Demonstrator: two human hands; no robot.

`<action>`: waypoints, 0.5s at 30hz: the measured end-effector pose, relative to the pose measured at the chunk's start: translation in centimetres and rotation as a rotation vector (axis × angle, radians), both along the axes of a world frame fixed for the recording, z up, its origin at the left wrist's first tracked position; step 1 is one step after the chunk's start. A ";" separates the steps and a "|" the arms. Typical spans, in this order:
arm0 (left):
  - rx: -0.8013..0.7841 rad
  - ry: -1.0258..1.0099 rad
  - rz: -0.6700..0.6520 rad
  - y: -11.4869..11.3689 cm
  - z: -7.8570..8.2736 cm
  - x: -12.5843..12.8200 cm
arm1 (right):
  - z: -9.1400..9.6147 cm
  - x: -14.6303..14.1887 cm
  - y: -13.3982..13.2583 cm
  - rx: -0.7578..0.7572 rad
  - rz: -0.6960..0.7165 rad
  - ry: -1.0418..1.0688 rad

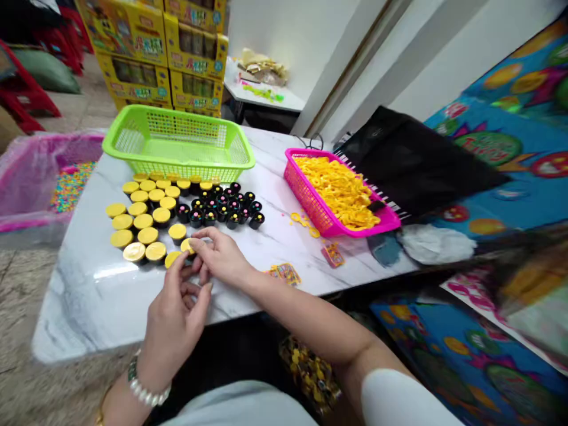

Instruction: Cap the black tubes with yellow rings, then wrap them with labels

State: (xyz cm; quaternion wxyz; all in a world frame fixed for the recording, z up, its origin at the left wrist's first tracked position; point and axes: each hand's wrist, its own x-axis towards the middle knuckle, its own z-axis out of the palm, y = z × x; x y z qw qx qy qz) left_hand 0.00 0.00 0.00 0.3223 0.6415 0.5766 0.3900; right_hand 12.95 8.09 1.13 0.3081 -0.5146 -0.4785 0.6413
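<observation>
Small black cups with yellow lids (pixel 142 222) stand in rows on the marble-patterned table. Beside them is a cluster of open black cups (pixel 222 208) with coloured beads inside. My right hand (pixel 222 257) has its fingers closed on the edge of a yellow-lidded cup (pixel 187 246) at the near end of the rows. Close by, my left hand (pixel 175 313) is curved, its thumb apart from its fingers, and its index fingertip is by another yellow lid (pixel 172 259). The lower fingers of both hands overlap, so part of the grip is hidden.
Behind the cups stands an empty green basket (pixel 177 155). A pink basket (pixel 306 198) heaped with yellow plastic pieces is on the right. Printed packets (pixel 286 274) lie near the front edge. A lined pink tub (pixel 26 177) with coloured beads sits at the left.
</observation>
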 end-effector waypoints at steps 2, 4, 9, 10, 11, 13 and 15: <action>0.019 -0.001 0.020 0.2 -0.2 0.0 | 1.3 3.1 -1.0 0.220 -0.085 -0.170; 0.082 0.025 -0.006 0.3 -0.3 0.1 | 2.5 6.8 -1.7 0.403 -0.170 -0.462; 0.320 0.189 -0.260 0.6 0.6 1.8 | 3.3 16.6 -1.6 0.304 -0.223 -1.671; 0.319 0.235 -0.307 1.1 1.0 2.5 | 3.1 17.7 -1.4 0.198 -0.150 -1.769; 0.318 0.299 -0.342 1.7 1.5 3.3 | 2.7 18.3 -1.2 0.138 -0.101 -1.813; 0.280 0.476 -0.407 3.4 2.6 5.1 | 2.2 18.6 -1.0 0.097 -0.057 -1.829; 0.226 0.648 -0.445 5.3 3.8 7.1 | 2.0 18.2 -1.0 0.120 -0.060 -1.831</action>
